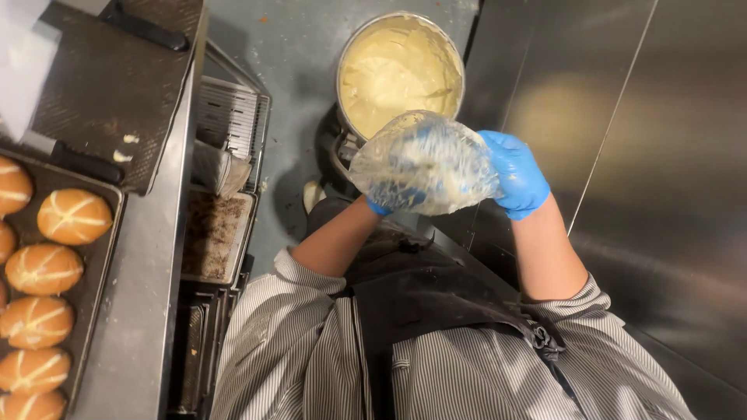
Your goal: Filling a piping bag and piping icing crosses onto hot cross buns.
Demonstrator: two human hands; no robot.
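At frame centre, both blue-gloved hands hold one clear piping bag (424,163) smeared with cream. The right hand (515,173) has its fingers wrapped round the bag's side; the left hand (381,204) is mostly hidden inside it, grip unclear. One pot (401,70) of pale cream stands above. Eight scored buns, several cut off, fill the tray (97,264) at lower left.

Gloved hands (467,183) around piping bag (424,163)

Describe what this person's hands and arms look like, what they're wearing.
Both hands wear bright blue disposable gloves: right hand fully visible, left hand mostly hidden. Forearms are bare below the gloves. Grey-and-white pinstriped sleeves are rolled up near the elbows, worn with a black apron.
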